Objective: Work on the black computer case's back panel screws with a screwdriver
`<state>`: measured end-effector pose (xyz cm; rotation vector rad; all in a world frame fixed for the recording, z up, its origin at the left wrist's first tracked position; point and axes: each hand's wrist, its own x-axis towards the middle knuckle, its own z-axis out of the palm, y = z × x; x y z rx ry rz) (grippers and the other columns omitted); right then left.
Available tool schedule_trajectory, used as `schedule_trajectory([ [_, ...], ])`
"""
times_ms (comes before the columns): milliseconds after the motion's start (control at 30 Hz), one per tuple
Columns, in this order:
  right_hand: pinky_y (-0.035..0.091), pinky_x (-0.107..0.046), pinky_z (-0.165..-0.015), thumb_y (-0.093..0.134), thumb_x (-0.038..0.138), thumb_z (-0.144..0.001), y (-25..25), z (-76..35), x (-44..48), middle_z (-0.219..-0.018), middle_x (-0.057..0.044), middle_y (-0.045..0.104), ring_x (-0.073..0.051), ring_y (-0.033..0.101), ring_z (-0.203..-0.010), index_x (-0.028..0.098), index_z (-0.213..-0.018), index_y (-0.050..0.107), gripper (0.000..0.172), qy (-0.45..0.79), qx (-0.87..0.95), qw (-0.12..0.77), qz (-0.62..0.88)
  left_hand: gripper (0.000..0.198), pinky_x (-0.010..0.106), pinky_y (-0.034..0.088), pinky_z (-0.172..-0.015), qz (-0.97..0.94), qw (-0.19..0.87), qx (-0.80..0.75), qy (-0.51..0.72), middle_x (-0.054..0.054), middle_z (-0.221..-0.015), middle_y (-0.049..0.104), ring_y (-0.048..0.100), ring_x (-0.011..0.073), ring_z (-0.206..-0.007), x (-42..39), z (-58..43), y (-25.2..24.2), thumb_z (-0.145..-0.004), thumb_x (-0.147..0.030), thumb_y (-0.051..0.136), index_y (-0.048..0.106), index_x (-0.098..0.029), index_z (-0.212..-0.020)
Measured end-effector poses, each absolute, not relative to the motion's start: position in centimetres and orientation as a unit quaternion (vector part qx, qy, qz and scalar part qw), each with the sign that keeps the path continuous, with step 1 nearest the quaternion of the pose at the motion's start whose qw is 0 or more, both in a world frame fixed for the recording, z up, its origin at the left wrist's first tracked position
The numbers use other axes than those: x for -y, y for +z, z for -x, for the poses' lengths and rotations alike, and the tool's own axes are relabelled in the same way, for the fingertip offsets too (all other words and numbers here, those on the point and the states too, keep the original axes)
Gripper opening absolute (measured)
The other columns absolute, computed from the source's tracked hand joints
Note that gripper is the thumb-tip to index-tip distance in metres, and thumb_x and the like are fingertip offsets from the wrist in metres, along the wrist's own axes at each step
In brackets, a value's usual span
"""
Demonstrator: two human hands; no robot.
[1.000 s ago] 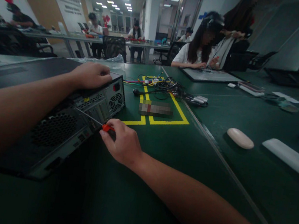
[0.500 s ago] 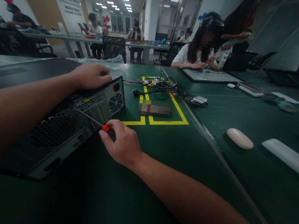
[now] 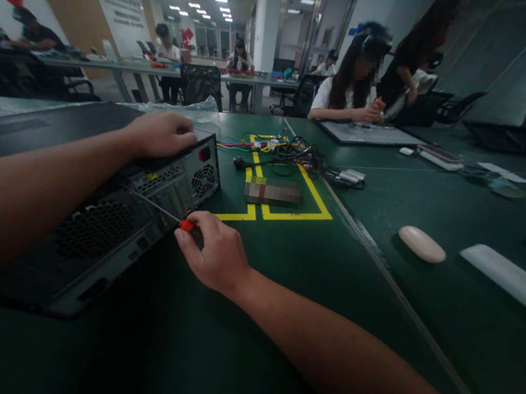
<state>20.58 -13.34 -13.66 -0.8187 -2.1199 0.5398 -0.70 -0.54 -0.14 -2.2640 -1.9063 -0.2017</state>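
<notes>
A dark computer case (image 3: 138, 241) lies on the green table at the left, its rear panel with vents and a fan grille facing me. My left hand (image 3: 161, 134) rests on top of the case near its rear edge, fingers curled; anything under them is hidden. With its fingers closed on the orange handle of a screwdriver (image 3: 186, 224), my right hand (image 3: 215, 252) is beside the rear panel. The thin metal shaft points left to the panel, and its tip is too dim to make out.
Tangled cables (image 3: 299, 153) lie beyond the case by yellow tape (image 3: 297, 216). A pinkish oval object (image 3: 421, 244) and a long white object (image 3: 510, 280) are at the right. Across the table, a person sits by a flat panel (image 3: 368, 134).
My hands, the screwdriver and the case show no clear movement. Across the table, the seated person's hands have come together, and the standing person behind has shifted.
</notes>
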Motion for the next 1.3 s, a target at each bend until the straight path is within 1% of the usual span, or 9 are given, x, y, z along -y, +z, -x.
schedule_trajectory([
  [267, 0.052, -0.033, -0.085, 0.048, 0.05, -0.106, -13.6, -20.5, 13.4, -0.106, -0.008, 0.074, -0.02, 0.071, -0.095, 0.02, -0.119, 0.061, 0.035, 0.213, 0.835, 0.389, 0.325, 0.046, 0.04, 0.039, -0.072, 0.761, 0.088, 0.639, -0.069, 0.014, -0.089, 0.066, 0.058, 0.028, -0.082, 0.6, 0.7, -0.2, -0.089, -0.052, 0.038, 0.068, -0.019, -0.092],
  [567, 0.052, -0.032, -0.086, 0.047, 0.05, -0.107, -13.6, -20.5, 13.3, -0.107, -0.009, 0.075, -0.02, 0.072, -0.097, 0.019, -0.118, 0.062, 0.036, 0.217, 0.836, 0.387, 0.322, 0.047, 0.039, 0.04, -0.073, 0.759, 0.087, 0.641, -0.069, 0.013, -0.09, 0.068, 0.059, 0.027, -0.082, 0.6, 0.7, -0.2, -0.09, -0.051, 0.039, 0.072, -0.018, -0.095],
  [667, 0.053, -0.032, -0.088, 0.049, 0.051, -0.106, -13.8, -20.4, 13.3, -0.109, -0.009, 0.075, -0.02, 0.073, -0.099, 0.019, -0.121, 0.06, 0.037, 0.223, 0.833, 0.396, 0.315, 0.048, 0.039, 0.041, -0.074, 0.759, 0.094, 0.641, -0.065, 0.014, -0.092, 0.07, 0.06, 0.028, -0.084, 0.7, 0.6, -0.2, -0.091, -0.05, 0.039, 0.073, -0.017, -0.097],
  [767, 0.054, -0.033, -0.089, 0.055, 0.05, -0.103, -14.1, -20.4, 13.3, -0.112, -0.008, 0.075, -0.021, 0.074, -0.101, 0.02, -0.127, 0.056, 0.039, 0.222, 0.831, 0.407, 0.308, 0.047, 0.038, 0.042, -0.075, 0.755, 0.098, 0.646, -0.055, 0.013, -0.093, 0.07, 0.061, 0.0276, -0.084, 0.8, 0.4, -0.1, -0.091, -0.049, 0.039, 0.073, -0.017, -0.097],
  [867, 0.055, -0.033, -0.087, 0.058, 0.046, -0.101, -14.3, -20.4, 13.2, -0.112, -0.007, 0.073, -0.021, 0.073, -0.1, 0.022, -0.125, 0.054, 0.034, 0.211, 0.837, 0.404, 0.302, 0.044, 0.037, 0.04, -0.072, 0.754, 0.1, 0.646, -0.061, 0.012, -0.09, 0.068, 0.059, 0.0258, -0.082, 0.7, 0.5, -0.1, -0.092, -0.048, 0.039, 0.07, -0.017, -0.093],
  [1000, 0.055, -0.033, -0.087, 0.053, 0.041, -0.104, -14.5, -20.4, 12.9, -0.111, -0.006, 0.072, -0.02, 0.072, -0.1, 0.023, -0.12, 0.055, 0.024, 0.194, 0.845, 0.4, 0.296, 0.041, 0.035, 0.038, -0.069, 0.753, 0.097, 0.647, -0.068, 0.01, -0.088, 0.066, 0.056, 0.024, -0.08, 0.5, 0.7, -0.2, -0.092, -0.05, 0.041, 0.067, -0.019, -0.09],
  [1300, 0.053, -0.031, -0.084, 0.051, 0.04, -0.106, -14.5, -20.4, 12.8, -0.109, -0.005, 0.072, -0.019, 0.071, -0.097, 0.023, -0.119, 0.055, 0.021, 0.191, 0.846, 0.403, 0.294, 0.045, 0.035, 0.035, -0.068, 0.755, 0.112, 0.643, -0.064, 0.011, -0.086, 0.063, 0.052, 0.0229, -0.077, 0.7, 0.4, -0.1, -0.091, -0.048, 0.038, 0.07, -0.016, -0.092],
])
